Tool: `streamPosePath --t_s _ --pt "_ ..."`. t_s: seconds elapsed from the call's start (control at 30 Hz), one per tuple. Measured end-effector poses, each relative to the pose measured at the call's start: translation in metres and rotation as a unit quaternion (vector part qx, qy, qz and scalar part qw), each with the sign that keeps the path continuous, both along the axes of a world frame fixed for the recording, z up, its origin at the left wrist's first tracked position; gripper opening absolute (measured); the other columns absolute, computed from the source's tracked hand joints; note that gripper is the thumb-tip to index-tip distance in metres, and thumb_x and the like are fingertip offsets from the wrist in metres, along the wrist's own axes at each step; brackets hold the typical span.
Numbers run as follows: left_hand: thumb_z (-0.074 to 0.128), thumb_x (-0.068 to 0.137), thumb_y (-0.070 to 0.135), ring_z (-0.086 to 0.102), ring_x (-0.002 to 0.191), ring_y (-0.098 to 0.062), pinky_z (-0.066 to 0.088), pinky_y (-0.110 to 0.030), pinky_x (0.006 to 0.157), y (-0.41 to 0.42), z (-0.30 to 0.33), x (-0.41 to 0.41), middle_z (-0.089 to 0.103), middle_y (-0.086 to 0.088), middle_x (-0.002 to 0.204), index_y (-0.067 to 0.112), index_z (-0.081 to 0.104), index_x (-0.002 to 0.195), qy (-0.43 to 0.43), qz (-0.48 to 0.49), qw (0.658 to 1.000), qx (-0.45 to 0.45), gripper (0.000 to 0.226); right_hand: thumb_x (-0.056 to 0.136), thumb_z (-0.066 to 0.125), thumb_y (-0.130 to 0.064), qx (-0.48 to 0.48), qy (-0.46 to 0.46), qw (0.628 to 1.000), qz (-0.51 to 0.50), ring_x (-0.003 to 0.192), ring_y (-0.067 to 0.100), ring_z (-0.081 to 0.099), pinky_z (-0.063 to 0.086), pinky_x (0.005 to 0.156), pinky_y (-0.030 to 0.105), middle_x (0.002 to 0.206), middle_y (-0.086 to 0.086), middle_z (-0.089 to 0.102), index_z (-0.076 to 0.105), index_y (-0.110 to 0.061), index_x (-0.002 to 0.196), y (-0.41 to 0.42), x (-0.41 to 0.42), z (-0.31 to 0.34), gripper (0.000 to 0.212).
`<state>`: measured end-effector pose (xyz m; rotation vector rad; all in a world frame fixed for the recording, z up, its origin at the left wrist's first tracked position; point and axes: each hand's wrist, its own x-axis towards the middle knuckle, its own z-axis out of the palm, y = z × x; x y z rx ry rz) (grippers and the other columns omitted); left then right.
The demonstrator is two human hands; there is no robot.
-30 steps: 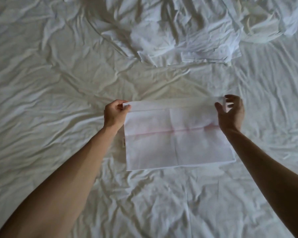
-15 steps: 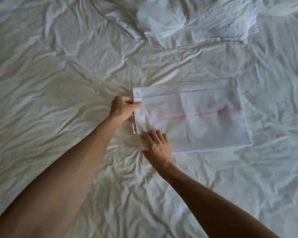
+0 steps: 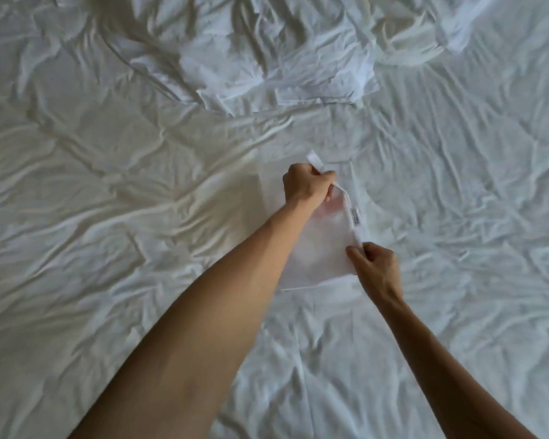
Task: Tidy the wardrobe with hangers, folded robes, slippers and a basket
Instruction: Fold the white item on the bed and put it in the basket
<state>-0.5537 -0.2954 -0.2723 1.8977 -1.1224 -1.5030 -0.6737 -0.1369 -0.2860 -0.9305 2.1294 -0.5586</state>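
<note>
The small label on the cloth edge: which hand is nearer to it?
Roughly equal, perhaps right. The label sits between them: left hand grips the sheer white cloth above it, right hand pinches the edge below.

A folded cloth [image 3: 324, 245] lies on the bed [image 3: 108, 185], near the middle of the view. The left hand [image 3: 308, 185] holds its far edge, and the right hand [image 3: 377, 267] holds its near right edge, so the cloth sits between the two hands. A small label [image 3: 356, 216] lies along the cloth's right edge. Behind the cloth, well apart, a rumpled heap of linen [image 3: 267, 58] lies on the bed.
</note>
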Motion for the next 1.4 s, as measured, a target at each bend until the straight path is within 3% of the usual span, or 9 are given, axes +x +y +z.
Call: streamPosePath --t_s 0.13,0.27,0.43,0.57,0.73,0.87,1.03,1.13,1.4 --pt "0.070 0.080 0.029 0.067 0.051 -0.010 0.060 -0.027 0.068 -0.001 -0.025 -0.042 0.067 -0.001 0.049 0.009 0.070 0.056 -0.049 -0.027 0.998 0.000 0.031 0.083 0.064 -0.022 0.037 0.021 0.998 0.047 0.050 0.019 0.042 0.030 0.046 0.031 0.056 0.023 0.052 0.049 -0.002 0.057 -0.005 -0.035 -0.014 0.037" --pt "0.078 0.083 0.038 0.062 0.047 -0.011 0.055 -0.025 0.057 0.005 -0.035 -0.039 0.072 -0.002 0.064 0.014 0.070 0.071 -0.010 -0.080 0.997 -0.022 0.028 0.078 0.065 -0.030 0.085 0.055 0.991 0.093 0.056 0.022 0.051 0.038 0.051 0.031 0.053 0.004 0.053 0.054 -0.010 0.058 -0.006 -0.039 -0.018 0.031" --pt "0.077 0.076 0.051 0.064 0.073 -0.014 0.052 -0.027 0.074 0.007 -0.040 0.042 0.072 0.003 0.092 0.018 0.070 0.099 -0.172 0.003 0.964 -0.202 0.040 0.076 0.073 -0.057 0.023 0.074 0.996 0.047 0.095 0.021 0.069 0.053 0.082 0.032 0.094 0.000 0.076 0.069 -0.016 0.110 -0.050 -0.048 -0.013 0.053" --pt "0.071 0.059 0.077 0.073 0.082 -0.020 0.059 -0.036 0.078 0.016 -0.052 0.093 0.077 0.001 0.082 0.015 0.073 0.087 -0.186 -0.018 0.982 0.003 0.068 0.073 0.078 -0.058 0.062 -0.007 0.994 0.093 0.083 0.021 0.069 0.053 0.072 0.032 0.087 0.005 0.074 0.075 -0.009 0.094 -0.111 -0.054 -0.015 0.053" --pt "0.081 0.081 0.013 0.069 0.059 -0.006 0.058 -0.025 0.054 0.023 -0.051 0.090 0.073 -0.004 0.078 0.002 0.073 0.096 0.054 -0.008 0.997 0.057 0.020 0.078 0.080 -0.029 0.043 -0.093 0.988 0.113 0.082 0.020 0.072 0.058 0.081 0.038 0.087 0.005 0.076 0.077 -0.013 0.083 -0.154 -0.055 -0.030 0.017" --pt "0.080 0.080 0.011 0.063 0.064 -0.001 0.051 -0.020 0.063 0.019 -0.041 0.094 0.071 0.004 0.077 0.012 0.074 0.087 0.000 -0.057 0.995 -0.079 0.009 0.084 0.078 -0.020 -0.133 -0.046 0.972 0.188 0.064 -0.001 0.053 0.043 0.067 0.021 0.077 -0.002 0.065 0.069 -0.018 0.077 -0.136 -0.065 -0.011 0.011" --pt "0.073 0.084 0.013 0.059 0.083 -0.018 0.047 -0.028 0.064 0.079 -0.009 0.117 0.065 -0.002 0.094 0.010 0.070 0.087 -0.223 -0.231 0.837 -0.443 0.005 0.084 0.073 0.000 -0.355 0.129 0.853 0.361 0.082 0.021 0.054 0.043 0.073 0.025 0.091 0.006 0.068 0.077 -0.008 0.089 -0.060 -0.074 0.025 0.010" --pt "0.072 0.085 0.004 0.061 0.083 -0.023 0.051 -0.032 0.065 0.116 -0.022 0.131 0.068 -0.004 0.097 0.014 0.074 0.085 -0.228 -0.338 0.757 -0.511 0.010 0.072 0.064 0.005 -0.355 0.184 0.792 0.461 0.080 0.030 0.058 0.048 0.069 0.035 0.096 0.010 0.068 0.078 -0.009 0.094 -0.014 -0.086 0.008 0.030" --pt "0.067 0.082 0.017 0.063 0.090 -0.017 0.054 -0.034 0.058 0.150 -0.060 0.132 0.060 0.003 0.104 0.019 0.074 0.090 -0.274 -0.345 0.820 -0.366 0.010 0.075 0.072 0.001 -0.226 0.179 0.815 0.502 0.094 0.028 0.062 0.056 0.078 0.037 0.114 0.006 0.066 0.077 -0.015 0.105 0.020 -0.088 -0.040 0.034"
